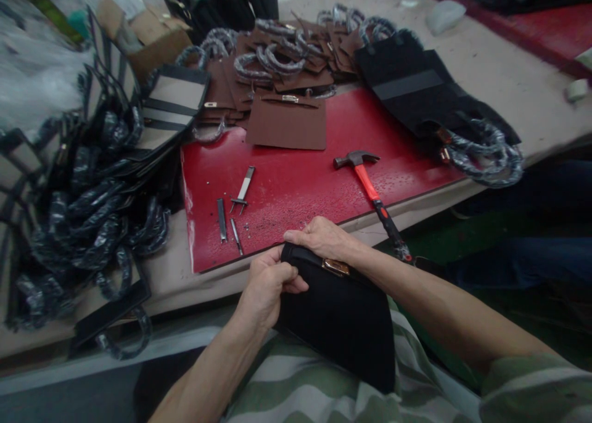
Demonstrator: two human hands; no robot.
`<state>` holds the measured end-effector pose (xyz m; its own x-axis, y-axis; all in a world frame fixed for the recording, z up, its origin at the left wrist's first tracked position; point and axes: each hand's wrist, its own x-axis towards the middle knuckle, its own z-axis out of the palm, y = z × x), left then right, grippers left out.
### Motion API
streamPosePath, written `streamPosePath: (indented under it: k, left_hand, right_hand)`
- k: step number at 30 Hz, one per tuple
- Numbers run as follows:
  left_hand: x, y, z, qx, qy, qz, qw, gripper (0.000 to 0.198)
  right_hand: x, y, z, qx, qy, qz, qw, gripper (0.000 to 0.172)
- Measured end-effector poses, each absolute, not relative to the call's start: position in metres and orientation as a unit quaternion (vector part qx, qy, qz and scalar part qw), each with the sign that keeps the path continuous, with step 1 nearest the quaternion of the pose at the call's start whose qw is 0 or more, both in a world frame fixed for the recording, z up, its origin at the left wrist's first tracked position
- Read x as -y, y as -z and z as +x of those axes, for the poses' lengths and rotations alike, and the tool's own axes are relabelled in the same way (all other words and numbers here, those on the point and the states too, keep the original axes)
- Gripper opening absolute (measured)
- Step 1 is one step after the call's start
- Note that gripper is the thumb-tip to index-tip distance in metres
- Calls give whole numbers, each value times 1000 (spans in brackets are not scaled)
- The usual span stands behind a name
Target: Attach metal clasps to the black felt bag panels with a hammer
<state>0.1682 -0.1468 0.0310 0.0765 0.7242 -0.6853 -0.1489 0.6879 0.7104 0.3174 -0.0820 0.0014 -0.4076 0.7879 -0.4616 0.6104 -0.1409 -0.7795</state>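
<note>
Gripping the black handbag [337, 318] at its upper left corner, the left hand [268, 281] is closed, with the thumb on the near face and the fingers folded round the edge; the right hand [324, 238] lies along the bag's top rim, fingers pressed together and curled over it, just beside a gold clasp [336, 266] fixed near that rim; the handbag rests on the person's lap, on a green-and-white striped garment [296, 380], just below the near edge of the table [499, 71].

Lying on the table beyond the hands is a red board [300, 182]; a claw hammer [370, 188] with an orange and black handle lies slantwise on it, head away from the person, its grip end overhanging the near edge close to the right forearm; toward the board's left side lie a small forked metal tool [243, 192] and two narrow metal strips [222, 219], near one another but apart; a flat brown leather panel [287, 124] sits at the board's far edge, with a heap of brown pieces and wrapped handles [287, 59] behind it; a black bag [416, 90] with plastic-wrapped handles lies to the right, partly on the board; a large pile of black and beige bags [92, 195] crowds the left end of the table, and a cardboard box [152, 34] stands behind them.
</note>
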Motion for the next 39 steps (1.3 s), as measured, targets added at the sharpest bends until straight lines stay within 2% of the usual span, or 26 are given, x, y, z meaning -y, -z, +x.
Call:
streamPosePath:
  k: [23, 29, 39]
  left_hand:
    - [144, -39, 170, -592, -323, 242, 698, 20]
    - [150, -36, 170, -572, -345, 257, 698, 19]
    - [147, -33, 163, -565, -300, 245, 728, 23]
  right_hand:
    - [77, -30, 320, 700, -434, -561, 82, 59]
    - [74, -28, 324, 706, -451, -540, 83, 59]
    - [73, -13, 323, 683, -486, -543, 49, 60]
